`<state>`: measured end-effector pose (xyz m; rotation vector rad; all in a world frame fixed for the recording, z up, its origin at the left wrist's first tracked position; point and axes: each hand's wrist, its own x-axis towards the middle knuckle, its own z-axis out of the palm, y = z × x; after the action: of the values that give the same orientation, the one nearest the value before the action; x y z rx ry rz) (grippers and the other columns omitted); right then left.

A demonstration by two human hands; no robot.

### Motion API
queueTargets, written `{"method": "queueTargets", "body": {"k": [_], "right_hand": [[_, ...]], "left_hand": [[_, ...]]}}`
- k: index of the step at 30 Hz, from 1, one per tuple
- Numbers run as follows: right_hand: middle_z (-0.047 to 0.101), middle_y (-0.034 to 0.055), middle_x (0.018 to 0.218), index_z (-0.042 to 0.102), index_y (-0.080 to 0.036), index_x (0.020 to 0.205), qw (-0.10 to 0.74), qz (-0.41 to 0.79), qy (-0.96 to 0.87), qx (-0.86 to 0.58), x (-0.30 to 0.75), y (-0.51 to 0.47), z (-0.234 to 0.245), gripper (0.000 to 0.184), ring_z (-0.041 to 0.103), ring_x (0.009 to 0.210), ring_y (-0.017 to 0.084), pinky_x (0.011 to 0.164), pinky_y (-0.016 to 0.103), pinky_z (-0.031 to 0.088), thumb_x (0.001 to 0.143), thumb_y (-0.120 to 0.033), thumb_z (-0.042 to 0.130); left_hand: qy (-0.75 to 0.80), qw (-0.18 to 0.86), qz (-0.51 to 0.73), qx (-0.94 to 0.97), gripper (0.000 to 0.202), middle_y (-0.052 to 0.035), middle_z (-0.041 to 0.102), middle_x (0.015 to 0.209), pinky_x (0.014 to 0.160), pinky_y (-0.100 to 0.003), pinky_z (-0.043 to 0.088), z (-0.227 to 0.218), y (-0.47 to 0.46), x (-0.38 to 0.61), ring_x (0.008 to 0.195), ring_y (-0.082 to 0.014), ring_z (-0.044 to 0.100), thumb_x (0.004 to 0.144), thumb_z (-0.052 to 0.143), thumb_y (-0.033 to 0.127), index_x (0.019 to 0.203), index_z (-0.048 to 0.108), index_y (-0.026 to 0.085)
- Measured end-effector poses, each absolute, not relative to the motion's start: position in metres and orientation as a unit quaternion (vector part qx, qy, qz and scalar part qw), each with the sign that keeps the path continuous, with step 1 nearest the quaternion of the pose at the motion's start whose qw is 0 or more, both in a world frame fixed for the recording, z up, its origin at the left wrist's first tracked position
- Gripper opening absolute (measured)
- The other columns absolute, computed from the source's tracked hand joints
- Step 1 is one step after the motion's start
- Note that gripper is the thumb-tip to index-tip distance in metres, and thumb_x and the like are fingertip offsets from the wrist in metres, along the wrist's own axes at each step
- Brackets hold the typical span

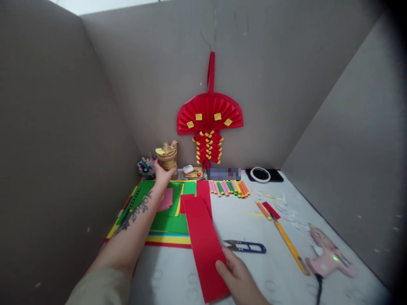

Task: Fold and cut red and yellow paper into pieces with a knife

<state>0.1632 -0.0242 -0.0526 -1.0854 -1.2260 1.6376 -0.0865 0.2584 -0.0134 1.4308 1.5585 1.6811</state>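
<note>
My left hand (163,173) reaches to the back of the table and wraps round the base of a tan holder (167,157) with yellow pieces on top. My right hand (237,275) rests near the front edge, thumb and fingers pressing on the near end of a long red paper strip (203,241) that lies on the white table (273,271). Blue thread snips (246,246) lie just beyond that hand.
A stack of green, yellow and red sheets (167,220) lies at left. Rolled coloured paper tubes (229,187), a yellow ruler (289,243), a pink glue gun (329,256), a tape roll (260,174), a pen cup (145,166). A red paper fan ornament (208,123) hangs on the cardboard wall.
</note>
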Motion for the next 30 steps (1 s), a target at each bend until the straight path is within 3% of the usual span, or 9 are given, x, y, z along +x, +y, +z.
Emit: {"method": "queueTargets", "body": {"k": [4,7,14,20,24,27,30], "right_hand": [[0.062,0.0107,0.116,0.057,-0.021,0.115,0.407,0.641,-0.488,-0.43,0.161,-0.022,-0.054,0.047,0.059,0.101,0.025,0.085,0.035,0.048,0.082,-0.053,0.052],[0.061,0.0107,0.118,0.055,-0.02,0.117,0.406,0.644,-0.488,-0.427,0.161,-0.021,-0.054,0.047,0.059,0.102,0.025,0.086,0.034,0.048,0.083,-0.052,0.051],[0.063,0.0108,0.113,0.055,-0.02,0.117,0.405,0.641,-0.49,-0.43,0.161,-0.023,-0.053,0.046,0.06,0.099,0.025,0.084,0.035,0.049,0.084,-0.052,0.051],[0.063,0.01,0.113,0.057,-0.021,0.117,0.408,0.637,-0.497,-0.425,0.164,-0.024,-0.051,0.043,0.06,0.099,0.025,0.085,0.035,0.049,0.084,-0.05,0.051],[0.065,0.0096,0.109,0.059,-0.021,0.114,0.405,0.619,-0.51,-0.44,0.164,-0.023,-0.049,0.047,0.06,0.097,0.025,0.083,0.035,0.049,0.081,-0.053,0.052],[0.067,0.0097,0.103,0.06,-0.021,0.112,0.409,0.612,-0.505,-0.45,0.164,-0.023,-0.048,0.049,0.061,0.094,0.026,0.081,0.036,0.05,0.079,-0.056,0.053],[0.067,0.0096,0.102,0.061,-0.021,0.11,0.412,0.614,-0.502,-0.448,0.164,-0.023,-0.045,0.048,0.062,0.091,0.026,0.08,0.036,0.05,0.079,-0.057,0.053]], "left_hand": [[0.51,0.323,0.569,0.558,0.071,-0.0115,0.061,0.109,0.086,-0.039,0.048,0.002,0.274,-0.1,0.096,-0.0234,0.061,0.049,0.08,0.021,0.112,0.047,0.016],[0.528,0.31,0.562,0.556,0.067,-0.0113,0.063,0.102,0.085,-0.042,0.047,0.0,0.28,-0.096,0.093,-0.0252,0.061,0.048,0.081,0.024,0.106,0.05,0.014],[0.661,0.105,0.578,0.467,0.076,-0.0189,0.049,0.116,0.097,-0.05,0.035,-0.014,0.27,-0.063,0.118,-0.0351,0.044,0.049,0.08,0.038,0.111,0.043,0.014],[0.594,0.091,0.61,0.516,0.08,-0.015,0.045,0.125,0.101,-0.04,0.036,0.003,0.261,-0.075,0.118,-0.0257,0.047,0.061,0.074,0.032,0.128,0.032,0.017],[0.504,0.078,0.573,0.641,0.089,-0.0146,0.033,0.14,0.104,-0.037,0.032,0.039,0.264,-0.095,0.127,-0.0256,0.038,0.063,0.073,0.026,0.138,0.026,0.02],[0.475,0.101,0.472,0.736,0.065,-0.0109,0.047,0.132,0.102,-0.035,0.035,0.068,0.27,-0.112,0.12,-0.0245,0.046,0.072,0.066,0.032,0.131,0.043,0.02],[0.479,0.113,0.378,0.784,0.056,-0.0067,0.061,0.114,0.092,-0.031,0.042,0.089,0.276,-0.125,0.102,-0.0221,0.058,0.074,0.062,0.038,0.127,0.05,0.021]]}}
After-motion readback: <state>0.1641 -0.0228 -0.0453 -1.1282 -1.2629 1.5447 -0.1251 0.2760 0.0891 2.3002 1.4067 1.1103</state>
